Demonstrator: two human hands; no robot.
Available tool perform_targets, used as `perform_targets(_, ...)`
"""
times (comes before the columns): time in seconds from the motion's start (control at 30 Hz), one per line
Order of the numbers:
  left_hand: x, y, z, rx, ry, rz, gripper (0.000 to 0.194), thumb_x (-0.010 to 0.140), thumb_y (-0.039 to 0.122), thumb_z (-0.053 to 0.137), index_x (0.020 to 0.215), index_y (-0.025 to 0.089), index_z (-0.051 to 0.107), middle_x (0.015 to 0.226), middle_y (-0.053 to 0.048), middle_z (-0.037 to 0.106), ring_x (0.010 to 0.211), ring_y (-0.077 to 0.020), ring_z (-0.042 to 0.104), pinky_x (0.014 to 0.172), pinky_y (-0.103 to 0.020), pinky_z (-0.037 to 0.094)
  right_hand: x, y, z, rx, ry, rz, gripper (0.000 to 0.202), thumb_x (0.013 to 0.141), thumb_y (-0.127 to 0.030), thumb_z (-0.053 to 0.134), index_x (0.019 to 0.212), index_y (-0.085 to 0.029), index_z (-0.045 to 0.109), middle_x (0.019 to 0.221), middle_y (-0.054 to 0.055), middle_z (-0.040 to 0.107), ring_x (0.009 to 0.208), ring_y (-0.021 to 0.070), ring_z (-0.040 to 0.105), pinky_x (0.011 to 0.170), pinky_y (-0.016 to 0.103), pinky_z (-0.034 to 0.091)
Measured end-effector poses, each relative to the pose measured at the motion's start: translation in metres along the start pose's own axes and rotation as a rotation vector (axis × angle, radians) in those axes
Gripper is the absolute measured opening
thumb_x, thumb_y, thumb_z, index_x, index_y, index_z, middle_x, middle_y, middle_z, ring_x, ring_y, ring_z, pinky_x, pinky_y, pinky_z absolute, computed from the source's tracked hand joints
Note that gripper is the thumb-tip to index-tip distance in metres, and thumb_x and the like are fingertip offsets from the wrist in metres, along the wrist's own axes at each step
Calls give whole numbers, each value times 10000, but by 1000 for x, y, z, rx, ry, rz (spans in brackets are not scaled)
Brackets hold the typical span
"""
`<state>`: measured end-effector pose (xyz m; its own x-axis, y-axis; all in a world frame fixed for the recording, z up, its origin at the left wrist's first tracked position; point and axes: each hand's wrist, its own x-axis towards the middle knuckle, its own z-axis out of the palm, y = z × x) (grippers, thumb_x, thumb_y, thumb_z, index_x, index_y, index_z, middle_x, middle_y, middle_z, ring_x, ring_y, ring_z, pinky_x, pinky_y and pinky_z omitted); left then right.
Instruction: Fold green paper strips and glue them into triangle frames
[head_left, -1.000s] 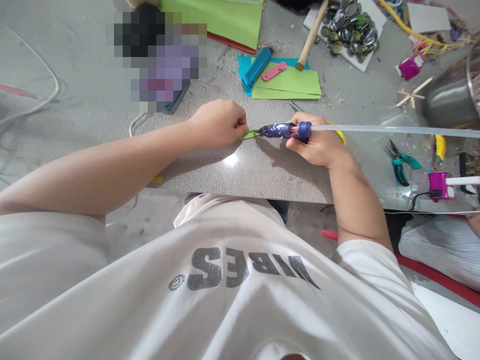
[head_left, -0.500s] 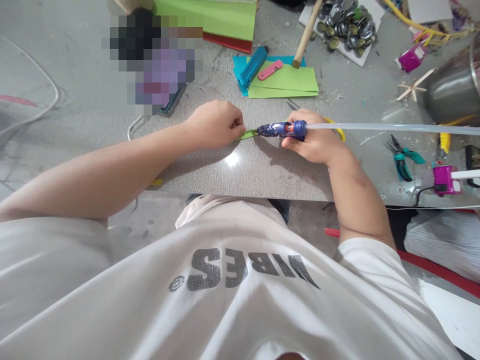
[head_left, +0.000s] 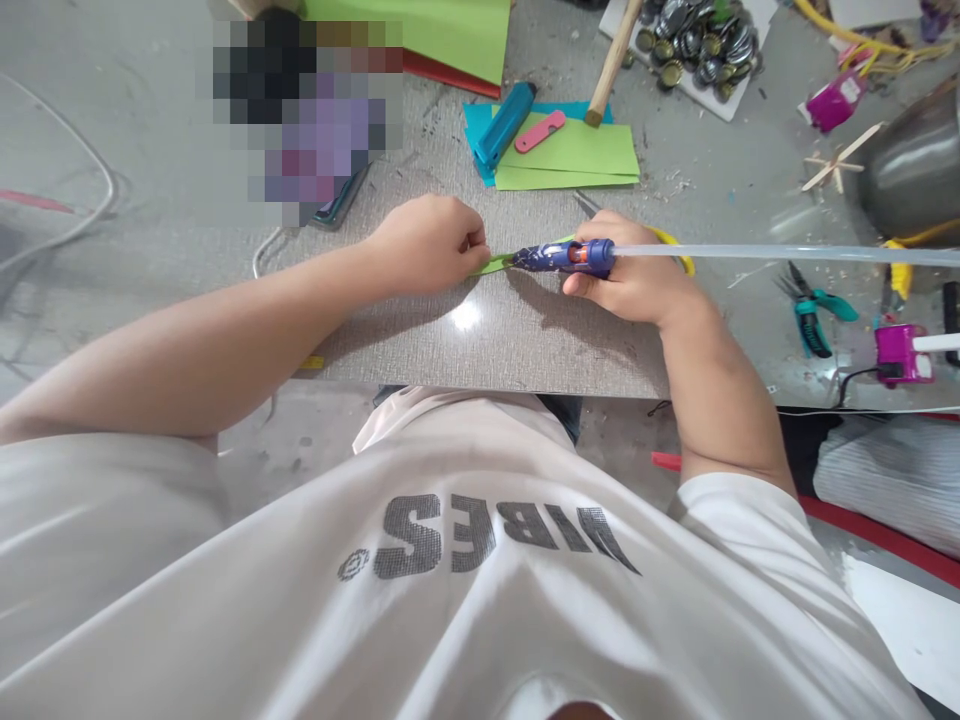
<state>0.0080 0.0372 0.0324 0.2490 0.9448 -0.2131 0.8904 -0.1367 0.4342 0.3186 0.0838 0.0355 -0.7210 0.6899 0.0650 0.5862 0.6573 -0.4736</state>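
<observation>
My left hand (head_left: 439,243) is closed on one end of a narrow green paper strip (head_left: 495,264), pinched between thumb and fingers above the table. In my right hand (head_left: 634,270) is a blue hot glue gun (head_left: 564,257), fingers wrapped round its grip. A long clear glue stick (head_left: 757,254) sticks out of its back to the right. The nozzle points left and meets the strip; whether it touches or hovers just over it I cannot tell. Partly hidden behind my right hand are yellow-handled scissors (head_left: 681,245).
Beyond my hands lie green paper pieces (head_left: 592,160), a blue cutter (head_left: 506,125), a pink folding knife (head_left: 540,132) and a wooden stick (head_left: 615,65). Bottle caps (head_left: 697,45) fill a white board. To the right are pliers (head_left: 814,315), a metal pot (head_left: 915,170) and a magenta plug adapter (head_left: 904,355).
The view has shifted slightly. My hands, the paper strip and the glue gun hold nearly the same positions.
</observation>
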Motion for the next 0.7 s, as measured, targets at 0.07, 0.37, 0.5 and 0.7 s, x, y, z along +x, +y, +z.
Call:
perform_targets(0.07,0,-1,1,20,3,3,350,1069,378,648,1194,207,928,1116,-118,888,1208,-350,825,1109,-453,607,-2,0,-2,32,-1,11,739,935,-1036,763,936,-304,662,982,110,754,1079,405,733,1015,575,621)
perform_targets(0.37,4,-8,-4,28,25,-8,332,1065,369,655,1182,219,928,1115,-127,886,1181,-347,817,1076,-447,623,-12,-6,-13,307,-51,184,781,820,-1059,873,996,-309,745,936,50,807,871,318,739,816,472,614)
perform_targets(0.5,10,-17,-3,12,37,-5,333,1054,397,668,1182,230,927,1099,-118,880,1209,-343,808,1109,-445,621,-15,-6,-16,395,0,202,836,806,-1113,829,989,-299,785,972,64,838,893,306,775,817,452,627)
perform_targets(0.7,13,-24,-1,-29,32,5,360,1053,448,672,1208,239,920,1109,-94,870,1287,-345,792,1182,-445,594,-13,9,-17,369,106,176,829,838,-1119,785,902,-292,786,854,62,723,906,305,732,843,468,663)
